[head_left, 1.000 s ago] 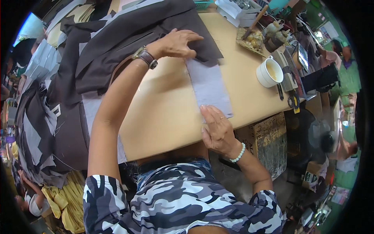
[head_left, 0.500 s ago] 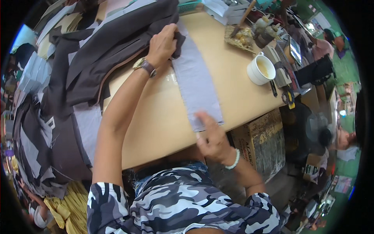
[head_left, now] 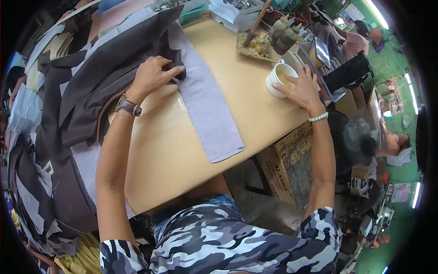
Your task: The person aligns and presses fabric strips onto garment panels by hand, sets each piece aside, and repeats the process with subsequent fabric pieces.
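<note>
Dark brown cloth [head_left: 123,50] lies in folds over the left half of the table. My left hand [head_left: 153,77], with a watch on the wrist, grips its right end, fingers bent and thumb stretched along the edge. From under that end a pale lavender cloth strip [head_left: 210,109] runs flat toward the table's near edge. On the right, my right hand [head_left: 301,89], with a beaded bracelet, is spread open beside a white mug [head_left: 275,86] holding a yellowish drink. Its thumb overlaps the mug's rim in view; whether it touches cannot be made out.
A wooden brush [head_left: 258,23] rests on a glue-crusted board [head_left: 255,48], with squeeze bottles [head_left: 287,39] beside it. White boxes [head_left: 232,18] and a green basket [head_left: 194,16] stand at the far edge. Cloth pieces [head_left: 50,182] hang at left; a carton [head_left: 287,164] stands below the table.
My right hand has left the near end of the lavender strip and moved up and right to the mug. The view has shifted; my left hand stays at the dark cloth's end.
</note>
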`<state>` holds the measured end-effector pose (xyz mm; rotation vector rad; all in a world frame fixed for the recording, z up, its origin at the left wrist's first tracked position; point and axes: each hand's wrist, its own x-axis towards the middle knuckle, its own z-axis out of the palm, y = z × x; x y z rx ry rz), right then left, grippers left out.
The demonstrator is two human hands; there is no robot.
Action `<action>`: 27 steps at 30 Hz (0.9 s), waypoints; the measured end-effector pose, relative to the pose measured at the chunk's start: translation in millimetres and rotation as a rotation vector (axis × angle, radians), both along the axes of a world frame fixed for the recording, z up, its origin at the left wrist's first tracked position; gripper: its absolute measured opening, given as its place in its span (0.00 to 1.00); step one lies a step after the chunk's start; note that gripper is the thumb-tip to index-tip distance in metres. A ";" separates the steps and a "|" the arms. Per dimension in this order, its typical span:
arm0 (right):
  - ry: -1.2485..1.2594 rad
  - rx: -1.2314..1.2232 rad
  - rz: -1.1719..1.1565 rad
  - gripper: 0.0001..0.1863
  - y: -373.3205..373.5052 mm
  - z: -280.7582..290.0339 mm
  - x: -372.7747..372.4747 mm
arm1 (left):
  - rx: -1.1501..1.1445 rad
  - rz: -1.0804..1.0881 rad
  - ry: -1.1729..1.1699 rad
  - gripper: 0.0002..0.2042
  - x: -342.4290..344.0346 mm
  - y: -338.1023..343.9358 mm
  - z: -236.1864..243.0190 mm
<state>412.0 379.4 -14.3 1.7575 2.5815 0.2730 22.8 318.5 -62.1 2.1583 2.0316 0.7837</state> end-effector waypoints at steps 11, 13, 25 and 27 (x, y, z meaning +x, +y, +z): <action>0.108 0.284 0.144 0.09 -18.9 8.1 22.9 | -0.114 -0.008 -0.067 0.24 -9.7 0.3 2.7; 0.092 0.205 0.195 0.09 -29.3 13.2 21.1 | -0.183 -0.002 -0.119 0.24 -7.8 3.9 6.1; 0.894 -0.413 0.858 0.20 -34.8 -39.9 -170.0 | -0.134 0.080 -0.133 0.20 0.7 -4.4 -6.3; 0.875 -0.457 0.834 0.20 -26.1 -50.7 -178.7 | -0.170 0.071 -0.157 0.20 2.5 -5.0 -2.5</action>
